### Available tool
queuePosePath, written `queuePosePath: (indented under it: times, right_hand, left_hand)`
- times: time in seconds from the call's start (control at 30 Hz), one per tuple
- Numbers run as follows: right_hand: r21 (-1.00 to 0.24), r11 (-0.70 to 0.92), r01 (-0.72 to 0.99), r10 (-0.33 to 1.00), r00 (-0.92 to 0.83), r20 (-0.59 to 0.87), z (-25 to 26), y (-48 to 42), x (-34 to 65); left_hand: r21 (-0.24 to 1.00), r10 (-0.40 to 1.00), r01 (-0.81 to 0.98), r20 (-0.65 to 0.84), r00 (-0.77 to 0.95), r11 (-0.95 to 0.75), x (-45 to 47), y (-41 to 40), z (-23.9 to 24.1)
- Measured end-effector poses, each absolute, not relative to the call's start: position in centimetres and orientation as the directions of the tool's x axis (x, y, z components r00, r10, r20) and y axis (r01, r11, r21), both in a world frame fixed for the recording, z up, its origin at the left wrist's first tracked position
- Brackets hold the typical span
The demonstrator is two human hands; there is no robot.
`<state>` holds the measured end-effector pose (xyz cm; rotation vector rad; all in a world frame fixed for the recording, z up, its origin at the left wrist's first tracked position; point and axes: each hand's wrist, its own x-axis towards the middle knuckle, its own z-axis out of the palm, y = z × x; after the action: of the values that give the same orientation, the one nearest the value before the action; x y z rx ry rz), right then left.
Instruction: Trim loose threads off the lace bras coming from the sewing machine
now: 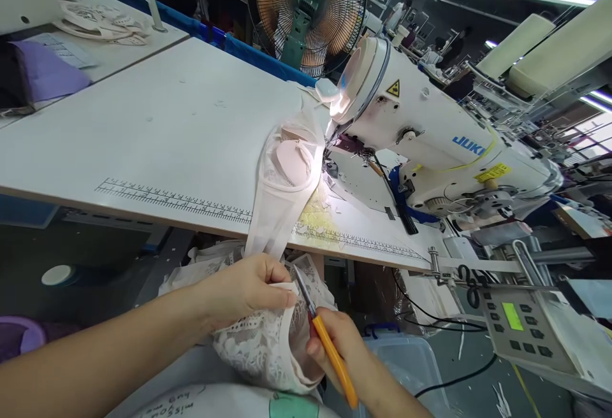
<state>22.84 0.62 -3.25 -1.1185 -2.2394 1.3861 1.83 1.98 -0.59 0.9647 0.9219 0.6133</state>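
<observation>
My left hand (248, 290) is closed, pinching the edge of a white lace garment (261, 338) in front of the table's near edge. My right hand (337, 345) is closed round orange-handled thread snips (325, 335), whose blades touch the fabric right beside my left fingers. The sheer white fabric runs up from my hands onto the white table (157, 131), where pale pink padded cups (291, 160) lie beside the needle of a white JUKI sewing machine (430, 141).
A green fan (306, 13) stands behind the table. A grey control panel (523, 325) hangs at the right. A clear plastic bin (406, 367) sits on the floor below. Purple cloth (45, 71) and pink pieces lie on the far-left table.
</observation>
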Motion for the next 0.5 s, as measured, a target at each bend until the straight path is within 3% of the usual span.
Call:
queuePosePath:
  times: [0.27, 0.37, 0.5]
  right_hand:
    - [-0.889, 0.261, 0.375, 0.836, -0.549, 0.014, -2.0, 1.0, 23.7]
    - [-0.863, 0.298, 0.409, 0.85, -0.525, 0.044, -1.3, 0.6, 23.7]
    - [-0.82, 0.38, 0.428, 0.831, -0.547, 0.1, -1.3, -0.3, 22.8]
  left_hand:
    - [0.96, 0.849, 0.117, -0.279, 0.449, 0.253, 1.1, 1.6, -0.1]
    - [0.98, 0.895, 0.089, -0.2, 0.398, 0.179, 1.0, 1.4, 0.0]
    - [0.976, 0.921, -0.021, -0.198, 0.335, 0.217, 0.7, 1.1, -0.4]
